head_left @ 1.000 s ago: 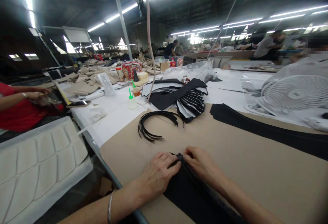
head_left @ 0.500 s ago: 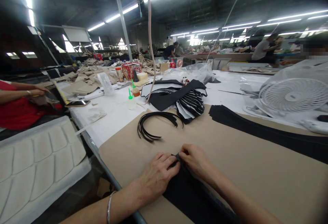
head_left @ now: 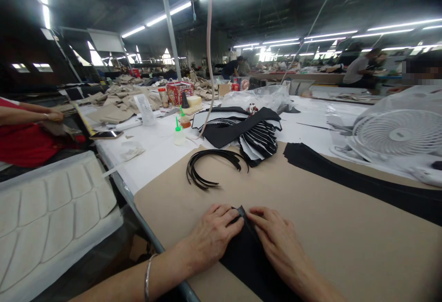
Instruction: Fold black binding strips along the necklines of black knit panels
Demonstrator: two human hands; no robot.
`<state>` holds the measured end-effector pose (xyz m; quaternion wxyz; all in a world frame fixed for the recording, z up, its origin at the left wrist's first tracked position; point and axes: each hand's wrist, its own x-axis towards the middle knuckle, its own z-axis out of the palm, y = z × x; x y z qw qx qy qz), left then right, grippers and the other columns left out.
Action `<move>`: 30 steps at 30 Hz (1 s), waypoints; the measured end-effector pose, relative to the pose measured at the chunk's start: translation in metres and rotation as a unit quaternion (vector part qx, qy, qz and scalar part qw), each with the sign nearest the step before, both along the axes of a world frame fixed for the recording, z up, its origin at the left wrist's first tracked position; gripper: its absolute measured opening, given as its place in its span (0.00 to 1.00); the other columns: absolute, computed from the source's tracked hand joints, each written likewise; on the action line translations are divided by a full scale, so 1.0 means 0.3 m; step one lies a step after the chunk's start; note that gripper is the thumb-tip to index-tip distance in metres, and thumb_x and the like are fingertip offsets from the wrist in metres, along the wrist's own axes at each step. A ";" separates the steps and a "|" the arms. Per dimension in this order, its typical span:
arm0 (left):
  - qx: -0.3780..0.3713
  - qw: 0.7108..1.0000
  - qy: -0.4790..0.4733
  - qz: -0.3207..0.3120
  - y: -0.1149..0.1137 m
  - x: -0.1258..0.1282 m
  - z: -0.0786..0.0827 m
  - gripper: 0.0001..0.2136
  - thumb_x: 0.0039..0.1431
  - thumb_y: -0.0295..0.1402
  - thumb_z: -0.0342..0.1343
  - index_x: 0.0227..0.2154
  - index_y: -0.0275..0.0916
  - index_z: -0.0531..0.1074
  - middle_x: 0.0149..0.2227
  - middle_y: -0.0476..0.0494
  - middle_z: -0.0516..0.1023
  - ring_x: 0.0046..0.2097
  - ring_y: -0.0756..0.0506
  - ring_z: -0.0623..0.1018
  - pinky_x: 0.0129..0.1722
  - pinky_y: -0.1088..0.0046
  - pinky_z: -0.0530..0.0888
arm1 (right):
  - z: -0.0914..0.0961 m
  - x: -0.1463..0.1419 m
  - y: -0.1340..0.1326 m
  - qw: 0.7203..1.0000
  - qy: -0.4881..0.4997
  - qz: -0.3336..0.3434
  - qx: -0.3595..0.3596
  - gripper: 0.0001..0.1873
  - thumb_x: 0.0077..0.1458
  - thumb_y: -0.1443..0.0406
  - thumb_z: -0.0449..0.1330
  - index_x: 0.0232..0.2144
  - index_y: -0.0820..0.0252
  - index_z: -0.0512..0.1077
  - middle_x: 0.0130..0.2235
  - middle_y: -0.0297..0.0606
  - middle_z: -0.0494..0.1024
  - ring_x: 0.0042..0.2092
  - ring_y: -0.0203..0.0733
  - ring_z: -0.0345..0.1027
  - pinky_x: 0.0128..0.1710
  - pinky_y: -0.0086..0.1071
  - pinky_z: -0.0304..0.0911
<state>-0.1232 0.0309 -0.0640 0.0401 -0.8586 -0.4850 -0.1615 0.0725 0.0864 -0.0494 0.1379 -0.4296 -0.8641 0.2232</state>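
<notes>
A long black piece of sheet material (head_left: 247, 258) lies on the tan sheet in front of me, its narrow end pointing away. My left hand (head_left: 214, 230) rests over its left side near that end, fingers curled down onto it. My right hand (head_left: 278, 237) is at the right edge, with thumb and forefinger tips close together on the raised border strip. The undersides of both hands are hidden. Beyond them lies a loop of thin black strips (head_left: 203, 171). Farther back, a fanned stack of black pieces with white backing (head_left: 257, 141) sits on the table.
Glue bottles with green tips (head_left: 178, 137) stand behind the strips. A white fan (head_left: 400, 134) is at the right, near a long black curved piece (head_left: 345, 173). At left are a phone (head_left: 106, 135), a panelled cream sheet (head_left: 57, 200) and a person in red (head_left: 31, 134).
My right hand has shifted slightly down and right and flattened along the black piece's edge. My left hand stays nearly in place. The view has turned a little left.
</notes>
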 end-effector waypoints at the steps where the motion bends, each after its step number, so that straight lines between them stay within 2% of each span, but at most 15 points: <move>1: 0.002 1.000 0.002 0.001 0.000 0.000 0.001 0.15 0.65 0.29 0.47 0.53 0.40 0.65 0.50 0.43 0.73 0.51 0.44 0.70 0.53 0.64 0.65 | -0.008 0.001 -0.001 1.000 0.003 -0.002 0.000 0.23 0.62 0.68 0.42 0.50 0.53 0.72 0.54 0.41 0.70 0.56 0.46 0.60 0.54 0.46 0.51; 5: 0.007 1.000 0.003 0.002 0.001 0.001 0.007 0.15 0.65 0.29 0.47 0.54 0.40 0.64 0.50 0.43 0.73 0.51 0.44 0.69 0.52 0.64 0.65 | -0.018 0.006 -0.004 1.000 0.018 -0.016 0.012 0.21 0.62 0.67 0.43 0.49 0.54 0.72 0.53 0.42 0.71 0.55 0.46 0.61 0.54 0.45 0.51; 8: 0.001 1.000 0.001 -0.002 -0.001 0.001 0.012 0.15 0.66 0.29 0.46 0.54 0.40 0.64 0.51 0.43 0.72 0.51 0.43 0.69 0.52 0.64 0.65 | 0.007 -0.005 -0.006 0.999 0.006 -0.031 0.017 0.17 0.61 0.66 0.47 0.46 0.52 0.73 0.50 0.40 0.73 0.52 0.46 0.63 0.51 0.43 0.53; 11: -0.003 1.000 0.010 -0.001 -0.004 -0.001 0.016 0.14 0.66 0.28 0.45 0.53 0.39 0.65 0.50 0.43 0.73 0.51 0.43 0.69 0.52 0.64 0.64 | 0.046 -0.042 0.012 0.997 -0.050 -0.064 0.010 0.11 0.61 0.62 0.52 0.39 0.52 0.74 0.44 0.39 0.75 0.48 0.47 0.66 0.46 0.42 0.53; 14: -0.001 1.000 0.022 0.002 -0.005 -0.004 0.016 0.14 0.65 0.27 0.46 0.52 0.38 0.65 0.49 0.43 0.73 0.51 0.44 0.69 0.52 0.64 0.64 | 0.073 -0.093 0.051 0.993 -0.096 -0.069 0.006 0.09 0.60 0.62 0.54 0.31 0.56 0.73 0.36 0.38 0.76 0.41 0.46 0.68 0.40 0.39 0.53; 18: 0.004 1.000 0.027 -0.005 -0.004 -0.011 0.015 0.13 0.65 0.28 0.47 0.51 0.38 0.66 0.48 0.42 0.73 0.51 0.43 0.69 0.51 0.64 0.65 | 0.071 -0.132 0.100 0.992 -0.112 -0.063 -0.010 0.11 0.57 0.67 0.53 0.24 0.58 0.71 0.28 0.38 0.76 0.32 0.43 0.68 0.32 0.34 0.50; 22: 0.009 0.999 0.031 -0.005 -0.004 -0.018 0.016 0.13 0.64 0.29 0.47 0.51 0.38 0.66 0.49 0.41 0.73 0.51 0.43 0.69 0.52 0.64 0.64 | 0.041 -0.120 0.124 0.994 -0.091 -0.052 -0.036 0.13 0.57 0.65 0.52 0.22 0.58 0.68 0.25 0.35 0.74 0.29 0.39 0.65 0.28 0.32 0.49; 27: 0.014 0.999 0.035 0.000 -0.005 -0.020 0.017 0.13 0.64 0.28 0.48 0.50 0.37 0.66 0.47 0.42 0.74 0.50 0.43 0.70 0.52 0.65 0.64 | 0.008 -0.096 0.137 0.996 -0.043 -0.023 -0.073 0.16 0.57 0.60 0.49 0.22 0.59 0.68 0.22 0.34 0.72 0.27 0.38 0.64 0.26 0.30 0.53; 30: 0.015 0.999 0.038 -0.003 -0.005 -0.022 0.017 0.12 0.63 0.29 0.49 0.49 0.37 0.66 0.46 0.42 0.74 0.50 0.44 0.70 0.51 0.66 0.64 | 0.002 -0.074 0.138 0.997 -0.014 0.002 -0.080 0.20 0.58 0.56 0.45 0.26 0.59 0.71 0.28 0.36 0.75 0.31 0.40 0.68 0.32 0.31 0.60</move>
